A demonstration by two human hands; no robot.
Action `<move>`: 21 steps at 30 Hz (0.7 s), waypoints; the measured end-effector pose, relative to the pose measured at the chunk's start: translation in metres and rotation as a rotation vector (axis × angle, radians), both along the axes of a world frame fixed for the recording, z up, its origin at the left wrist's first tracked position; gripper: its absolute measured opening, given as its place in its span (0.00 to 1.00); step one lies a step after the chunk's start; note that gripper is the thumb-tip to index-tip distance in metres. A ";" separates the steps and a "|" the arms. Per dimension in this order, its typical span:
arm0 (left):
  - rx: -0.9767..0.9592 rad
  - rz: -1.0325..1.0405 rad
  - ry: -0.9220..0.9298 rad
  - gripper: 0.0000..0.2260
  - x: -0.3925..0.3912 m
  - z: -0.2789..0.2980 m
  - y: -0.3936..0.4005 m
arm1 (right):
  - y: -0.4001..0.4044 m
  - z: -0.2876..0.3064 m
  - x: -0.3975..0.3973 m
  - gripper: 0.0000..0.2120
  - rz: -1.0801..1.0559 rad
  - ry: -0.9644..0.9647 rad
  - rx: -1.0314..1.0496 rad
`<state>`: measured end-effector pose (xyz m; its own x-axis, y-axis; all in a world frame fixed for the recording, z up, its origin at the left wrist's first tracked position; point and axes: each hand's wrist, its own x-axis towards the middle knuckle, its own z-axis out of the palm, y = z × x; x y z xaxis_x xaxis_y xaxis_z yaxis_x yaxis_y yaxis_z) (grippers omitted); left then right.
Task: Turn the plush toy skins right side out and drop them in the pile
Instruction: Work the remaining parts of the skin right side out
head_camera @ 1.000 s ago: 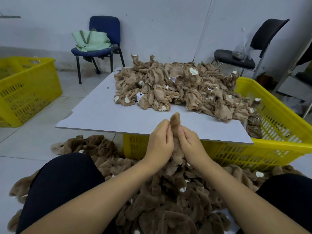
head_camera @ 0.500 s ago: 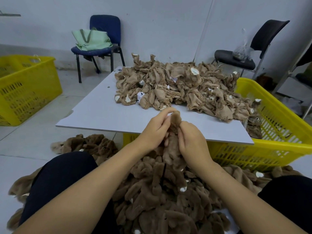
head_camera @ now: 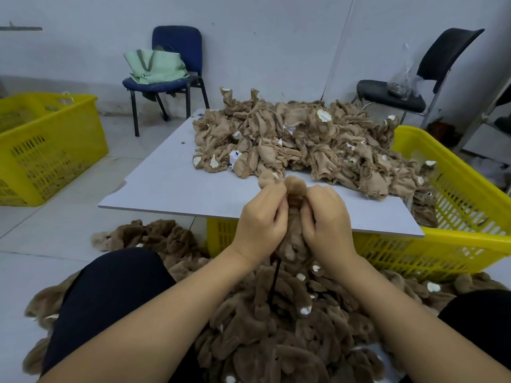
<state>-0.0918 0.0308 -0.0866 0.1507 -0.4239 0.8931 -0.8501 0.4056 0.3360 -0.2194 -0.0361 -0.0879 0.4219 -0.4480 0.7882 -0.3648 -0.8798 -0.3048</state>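
Note:
A brown plush toy skin point(head_camera: 294, 214) is held upright between both hands, above the near edge of the white board point(head_camera: 171, 186). My left hand point(head_camera: 262, 219) grips its left side and my right hand point(head_camera: 326, 219) grips its right side, fingers curled into the fur. A fuzzy rounded end sticks up above my fingertips. Its lower part hangs down with a dark cord. A heap of tan inside-out skins point(head_camera: 304, 142) covers the far half of the board. The pile of furry brown turned skins point(head_camera: 276, 327) lies on the floor between my knees.
The board rests on a yellow crate point(head_camera: 470, 222). Another yellow crate point(head_camera: 41, 145) stands on the floor at the left. A blue chair point(head_camera: 177, 87) with a green bag and a black chair point(head_camera: 401, 98) with a plastic bag stand at the wall.
Both hands have worked up the skin and closed round its top; the fuzzy end now shows rounder above the fingers. The skin stays over the board's near edge.

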 end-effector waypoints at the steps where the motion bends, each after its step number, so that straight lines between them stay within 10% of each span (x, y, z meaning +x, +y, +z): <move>1: -0.020 -0.010 -0.008 0.09 -0.001 -0.002 -0.001 | -0.004 0.002 0.000 0.09 0.003 0.009 -0.032; 21: 0.048 -0.040 0.024 0.10 0.003 -0.023 -0.007 | -0.015 -0.013 0.002 0.09 0.065 0.078 -0.120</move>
